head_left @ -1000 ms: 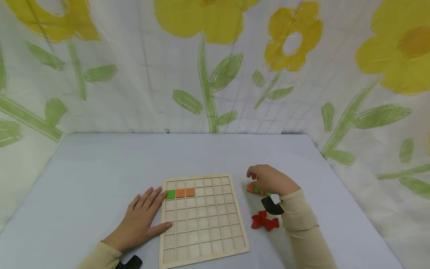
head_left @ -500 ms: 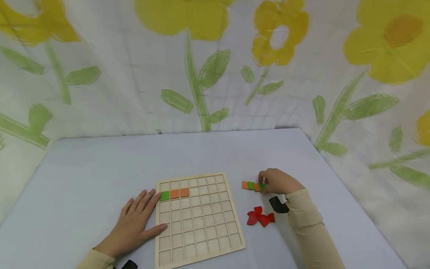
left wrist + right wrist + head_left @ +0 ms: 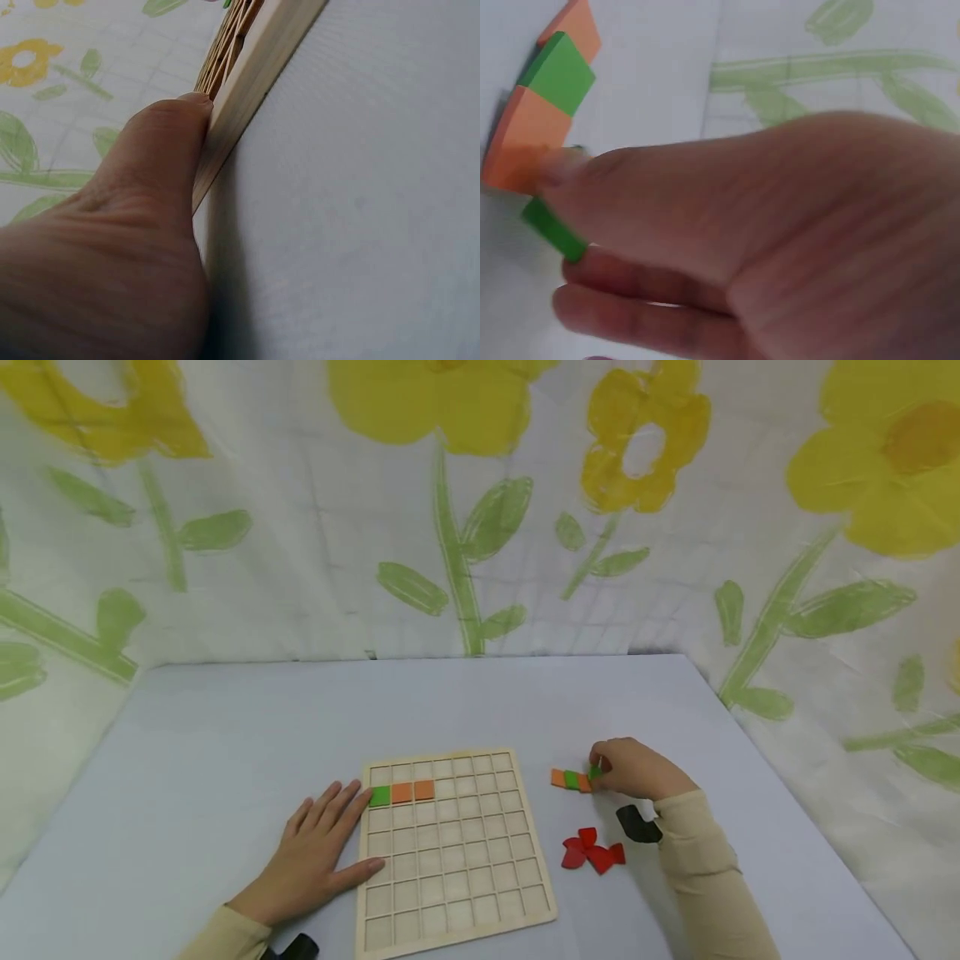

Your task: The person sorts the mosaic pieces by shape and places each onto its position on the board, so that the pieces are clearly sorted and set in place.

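Observation:
My left hand point(image 3: 311, 852) lies spread beside the wooden grid board point(image 3: 457, 935), fingertips and thumb at its left edge. In the left wrist view the thumb point(image 3: 161, 142) rests on the board's rim point(image 3: 247, 90). One green tile point(image 3: 380, 795) and two orange tiles point(image 3: 402, 792) sit in the second row of cells. Right of the board, my right hand point(image 3: 637, 768) pinches a green square tile point(image 3: 555, 229) between thumb and fingers. Next to it lies a short row of tiles: an orange one point(image 3: 529, 139), a green one point(image 3: 559, 75) and another orange one beyond.
A small cluster of red, petal-shaped pieces point(image 3: 600, 858) lies between the board and my right forearm. The white table point(image 3: 300, 718) ends at a cloth backdrop point(image 3: 315, 527) painted with yellow flowers.
My right hand has moved right along the row of tiles and now pinches the green tile at its right end. The left hand stays at the board's edge.

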`<state>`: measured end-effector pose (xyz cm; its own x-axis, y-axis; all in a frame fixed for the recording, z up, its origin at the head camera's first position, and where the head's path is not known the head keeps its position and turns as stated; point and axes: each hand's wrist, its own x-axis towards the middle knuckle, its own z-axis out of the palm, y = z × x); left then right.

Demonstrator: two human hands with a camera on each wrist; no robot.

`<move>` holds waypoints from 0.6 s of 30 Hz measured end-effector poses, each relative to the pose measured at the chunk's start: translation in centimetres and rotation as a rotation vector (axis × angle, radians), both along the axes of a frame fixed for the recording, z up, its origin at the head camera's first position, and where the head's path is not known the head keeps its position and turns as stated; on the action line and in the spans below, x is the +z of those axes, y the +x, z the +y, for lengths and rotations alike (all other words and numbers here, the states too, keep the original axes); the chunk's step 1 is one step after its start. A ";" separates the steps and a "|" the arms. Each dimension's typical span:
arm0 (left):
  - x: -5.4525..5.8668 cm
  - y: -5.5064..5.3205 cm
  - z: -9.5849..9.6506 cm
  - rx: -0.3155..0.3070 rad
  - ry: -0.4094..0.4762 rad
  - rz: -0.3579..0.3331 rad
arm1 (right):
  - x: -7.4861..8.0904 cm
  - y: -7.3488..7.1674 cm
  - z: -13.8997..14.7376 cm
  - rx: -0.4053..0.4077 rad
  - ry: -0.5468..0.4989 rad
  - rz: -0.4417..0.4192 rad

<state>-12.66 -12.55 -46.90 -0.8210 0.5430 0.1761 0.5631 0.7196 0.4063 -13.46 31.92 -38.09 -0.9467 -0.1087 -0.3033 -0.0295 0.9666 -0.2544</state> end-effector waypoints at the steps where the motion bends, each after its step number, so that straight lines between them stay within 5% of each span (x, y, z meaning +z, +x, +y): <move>1: 0.0 0.0 0.0 0.000 0.000 0.003 | 0.2 0.0 -0.1 0.008 -0.007 0.029; 7: 0.2 -0.4 0.4 -0.027 0.001 0.031 | 1.7 0.3 -2.1 0.108 -0.042 0.190; 14: 0.3 -0.3 0.3 -0.019 0.000 0.008 | 2.2 -0.6 -8.4 0.261 -0.025 0.384; 18: 0.3 0.1 -0.1 -0.005 0.005 -0.009 | 1.2 -1.1 -12.6 0.347 -0.004 0.361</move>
<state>-12.57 -12.62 -46.57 -0.8197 0.5465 0.1714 0.5632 0.7146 0.4149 -14.61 19.37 -36.86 -0.8992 -0.4360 0.0377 -0.4356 0.8835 -0.1721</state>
